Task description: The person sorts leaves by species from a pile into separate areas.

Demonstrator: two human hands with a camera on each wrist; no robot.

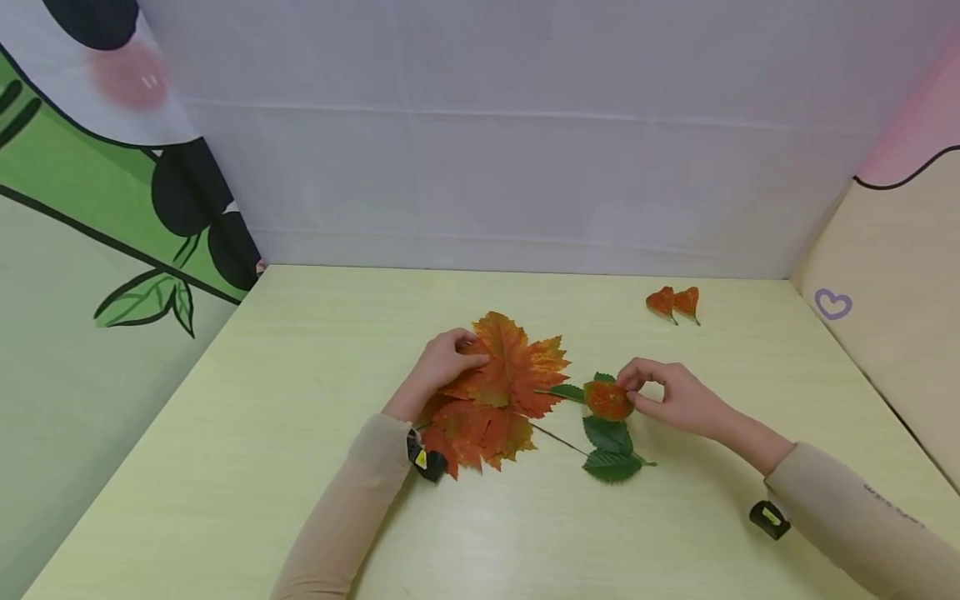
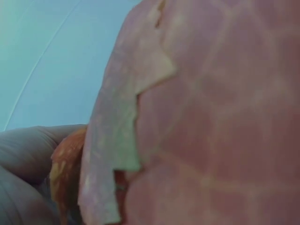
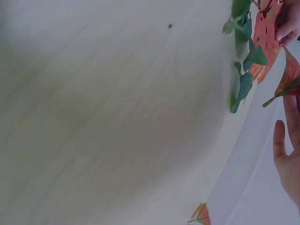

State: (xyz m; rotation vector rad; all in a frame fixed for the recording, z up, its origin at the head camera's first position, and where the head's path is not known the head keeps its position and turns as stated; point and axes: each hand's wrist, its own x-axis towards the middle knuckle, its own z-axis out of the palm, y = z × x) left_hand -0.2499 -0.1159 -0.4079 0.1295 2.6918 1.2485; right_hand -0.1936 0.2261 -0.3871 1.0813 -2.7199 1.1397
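Note:
My left hand (image 1: 447,354) grips the upper edge of a bunch of orange-red artificial maple leaves (image 1: 506,367). In the left wrist view, a large blurred leaf (image 2: 197,117) fills most of the picture and hides part of the fingers. The right hand (image 1: 671,397) pinches a small orange heart-shaped leaf (image 1: 609,401) at its edge; its green stem shows in the right wrist view. Behind and below that leaf lie serrated green leaves (image 1: 611,465) on the table. A thin dark stem (image 1: 558,437) runs between the maple leaves and the green ones.
Two more small orange heart-shaped leaves (image 1: 662,302) lie side by side at the back right of the pale yellow table (image 1: 247,467). Behind the table hangs a white sheet (image 1: 525,183), and printed panels stand on both sides.

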